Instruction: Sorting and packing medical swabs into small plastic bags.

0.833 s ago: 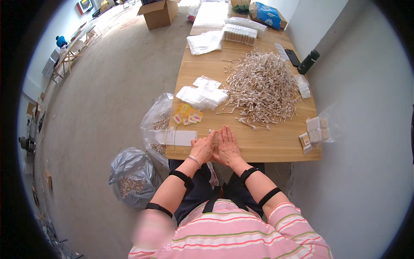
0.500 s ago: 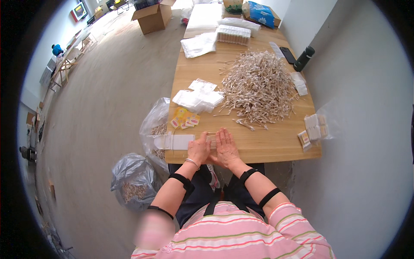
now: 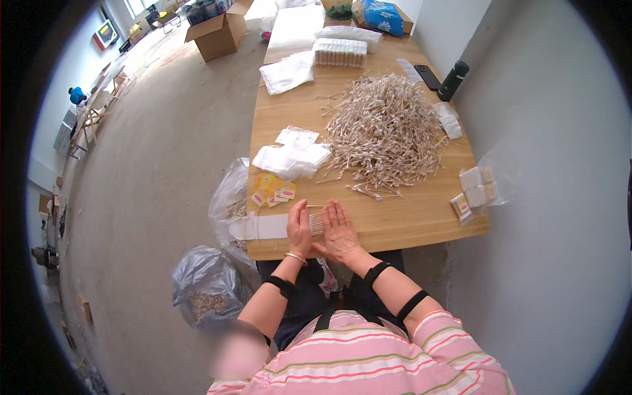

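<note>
A row of cotton swabs (image 3: 316, 224) lies side by side near the table's front edge, between my two hands. My left hand (image 3: 299, 230) borders the row on its left, standing on its edge with the fingers stretched forward. Flat on the other side is my right hand (image 3: 340, 233), fingers straight, its palm partly over the swab ends. The thumbs come close together at the near side. A white flat strip (image 3: 266, 227) reaches left from under or beside my left hand; its right end is hidden. Beyond my hands rises a large heap of loose cotton swabs (image 3: 388, 131).
Yellow printed cards (image 3: 272, 189) and clear plastic bags (image 3: 293, 158) lie at the left. Small packs (image 3: 477, 187) sit at the right edge. A black bottle (image 3: 453, 81) and a phone (image 3: 428, 77) stand near the wall. Swab-filled bags (image 3: 209, 283) are beside the table.
My left hand's fingers, bent near the strip before, are now straightened along the swab row. My right hand stays flat beside the row. The whole view has shifted slightly.
</note>
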Demonstrator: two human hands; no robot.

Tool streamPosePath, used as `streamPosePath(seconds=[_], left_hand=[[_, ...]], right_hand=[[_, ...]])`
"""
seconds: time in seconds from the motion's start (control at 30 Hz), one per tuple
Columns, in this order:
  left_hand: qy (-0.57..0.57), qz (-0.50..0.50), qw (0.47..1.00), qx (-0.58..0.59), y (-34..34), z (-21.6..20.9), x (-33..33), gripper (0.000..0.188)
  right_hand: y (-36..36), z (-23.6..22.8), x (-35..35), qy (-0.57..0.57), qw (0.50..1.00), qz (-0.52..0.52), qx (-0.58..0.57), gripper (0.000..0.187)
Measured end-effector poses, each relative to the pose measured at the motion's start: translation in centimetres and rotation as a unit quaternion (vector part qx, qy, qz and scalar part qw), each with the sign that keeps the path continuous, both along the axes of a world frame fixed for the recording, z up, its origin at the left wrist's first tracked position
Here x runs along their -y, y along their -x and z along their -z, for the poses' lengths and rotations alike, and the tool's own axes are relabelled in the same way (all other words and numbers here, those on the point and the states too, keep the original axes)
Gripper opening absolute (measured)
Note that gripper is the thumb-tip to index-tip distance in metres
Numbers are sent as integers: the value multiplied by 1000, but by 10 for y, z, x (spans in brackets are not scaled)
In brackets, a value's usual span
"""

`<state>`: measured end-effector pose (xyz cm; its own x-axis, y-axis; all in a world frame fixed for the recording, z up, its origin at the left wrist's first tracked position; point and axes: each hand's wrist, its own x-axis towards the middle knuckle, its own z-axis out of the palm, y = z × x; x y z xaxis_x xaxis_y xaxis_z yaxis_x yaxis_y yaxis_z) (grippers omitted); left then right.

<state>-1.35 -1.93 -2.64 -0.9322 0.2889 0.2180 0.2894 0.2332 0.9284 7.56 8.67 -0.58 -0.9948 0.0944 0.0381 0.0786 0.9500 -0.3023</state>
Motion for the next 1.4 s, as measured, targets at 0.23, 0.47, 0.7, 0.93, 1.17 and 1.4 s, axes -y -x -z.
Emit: streamPosePath(seconds=[0.23,0.47,0.7,0.93,1.17,1.4], left_hand=[[-161,40,973,163,-16,-1,6,43],[-189,50,955,221,-12,-5,22,44],[-140,-3,976,166,19,-1,65,41],[-136,-31,976,165,33,-11,95,44],[-179,-21,963,200,38,-15,109,44],[319,99,933,-136,67,-63,163,67]], right_hand=[[-6,8,18,-21,999,18,-37,95],[-4,-3,41,5,999,13,38,86],[42,8,84,20,1000,-3,24,82],[58,20,113,16,999,-24,-31,79],[66,14,124,33,999,-37,1,82],[71,9,131,46,999,-10,7,86]])
